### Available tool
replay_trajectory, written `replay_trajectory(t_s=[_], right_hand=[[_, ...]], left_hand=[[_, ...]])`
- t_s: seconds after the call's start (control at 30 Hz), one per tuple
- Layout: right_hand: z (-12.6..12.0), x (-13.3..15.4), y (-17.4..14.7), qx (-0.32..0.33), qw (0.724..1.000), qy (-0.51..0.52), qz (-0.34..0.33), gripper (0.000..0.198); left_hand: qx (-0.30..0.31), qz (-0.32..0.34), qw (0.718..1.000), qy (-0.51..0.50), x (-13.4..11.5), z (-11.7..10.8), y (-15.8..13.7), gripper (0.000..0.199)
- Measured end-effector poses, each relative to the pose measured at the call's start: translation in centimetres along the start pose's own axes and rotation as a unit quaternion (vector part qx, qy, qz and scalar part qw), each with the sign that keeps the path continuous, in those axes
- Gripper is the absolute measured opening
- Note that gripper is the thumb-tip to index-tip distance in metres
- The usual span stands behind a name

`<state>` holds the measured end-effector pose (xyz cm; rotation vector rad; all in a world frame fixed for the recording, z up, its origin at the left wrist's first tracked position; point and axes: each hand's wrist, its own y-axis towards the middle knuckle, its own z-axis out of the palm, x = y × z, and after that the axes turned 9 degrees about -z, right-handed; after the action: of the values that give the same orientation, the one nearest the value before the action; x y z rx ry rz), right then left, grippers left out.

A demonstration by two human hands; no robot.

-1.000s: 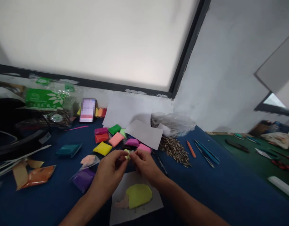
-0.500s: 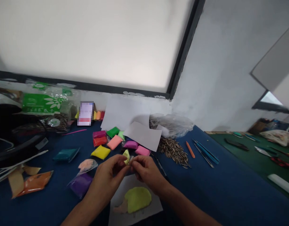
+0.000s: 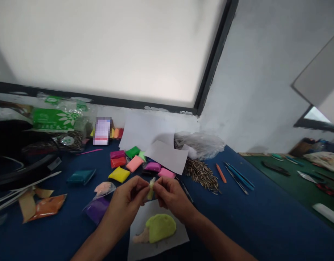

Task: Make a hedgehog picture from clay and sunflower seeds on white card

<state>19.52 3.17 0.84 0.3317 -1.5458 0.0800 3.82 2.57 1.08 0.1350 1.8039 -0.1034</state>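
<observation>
Both hands meet above a white sheet of paper (image 3: 153, 252), pinching a small pale yellow clay packet (image 3: 151, 191) between them. My left hand (image 3: 127, 199) grips its left side with thumb and forefinger. Opposite, my right hand (image 3: 170, 198) pinches the right side near the top. Part of the packet is hidden by the fingers. On the paper just below lies a flat yellow-green clay shape (image 3: 163, 228), with a pinkish-beige clay piece (image 3: 141, 237) joined at its left end. A purple clay packet (image 3: 96, 209) lies left of my left wrist.
Behind the hands lie several coloured clay packets (image 3: 119, 174) and white paper sheets (image 3: 167, 156). Striped sunflower seeds (image 3: 201, 175), an orange stick (image 3: 221, 173) and blue tweezers (image 3: 239, 176) are to the right. An orange packet (image 3: 48, 207) and white cables (image 3: 25, 188) lie left.
The packet has turned more upright between my fingers, and its yellow flap no longer sticks up at the left. My left hand has shifted slightly right. The view has moved a little.
</observation>
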Motion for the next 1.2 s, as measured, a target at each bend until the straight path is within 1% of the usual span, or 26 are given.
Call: replay_trajectory(t_s=[0.13, 0.27, 0.37, 0.5, 0.57, 0.67, 0.77, 0.83, 0.97, 1.03, 1.1, 1.13, 1.2], right_hand=[[0.2, 0.2, 0.0, 0.019, 1.0, 0.002, -0.007, 0.032], [0.3, 0.3, -0.1, 0.014, 1.0, -0.012, -0.005, 0.021], [0.4, 0.4, -0.2, -0.001, 0.999, -0.041, 0.0, 0.013], [0.5, 0.5, -0.3, -0.029, 0.996, -0.085, -0.006, 0.017], [0.5, 0.6, -0.3, -0.034, 0.994, -0.103, -0.006, 0.019], [0.2, 0.6, -0.2, -0.032, 0.994, -0.106, 0.004, 0.012], [-0.3, 0.8, 0.0, -0.043, 0.995, -0.086, 0.006, 0.024], [-0.6, 1.1, 0.0, -0.05, 0.996, -0.073, -0.014, 0.029], [-0.3, 1.9, -0.4, -0.03, 0.997, -0.031, -0.07, 0.019], [0.1, 2.0, -0.7, -0.014, 0.994, -0.054, -0.095, 0.016], [0.3, 1.8, -1.0, 0.012, 0.98, -0.147, -0.134, 0.013], [0.3, 1.6, -1.2, 0.027, 0.964, -0.21, -0.163, 0.013], [0.2, 1.3, -1.3, 0.056, 0.913, -0.333, -0.228, 0.017]], left_hand=[[-0.002, 0.006, 1.0, -0.002, -0.1, 0.0, -0.1, 0.021], [-0.016, 0.043, 0.997, 0.057, 0.0, 0.1, -0.2, 0.019], [-0.058, 0.078, 0.986, 0.132, 0.0, 0.1, -0.2, 0.02], [-0.134, 0.099, 0.965, 0.204, 0.1, 0.0, -0.3, 0.021], [-0.151, 0.1, 0.959, 0.217, 0.2, 0.0, -0.3, 0.023], [-0.147, 0.106, 0.96, 0.213, 0.3, 0.1, -0.3, 0.026], [-0.137, 0.107, 0.963, 0.207, 0.4, 0.1, -0.3, 0.025], [-0.136, 0.111, 0.961, 0.212, 0.4, 0.2, -0.2, 0.024], [-0.122, 0.124, 0.96, 0.218, 0.5, 0.3, -0.1, 0.024], [-0.104, 0.124, 0.964, 0.212, 0.6, 0.4, -0.1, 0.023], [-0.084, 0.117, 0.97, 0.195, 0.8, 0.4, -0.2, 0.024], [-0.076, 0.111, 0.973, 0.185, 0.8, 0.4, -0.2, 0.024], [-0.068, 0.091, 0.98, 0.163, 0.9, 0.4, -0.3, 0.026]])
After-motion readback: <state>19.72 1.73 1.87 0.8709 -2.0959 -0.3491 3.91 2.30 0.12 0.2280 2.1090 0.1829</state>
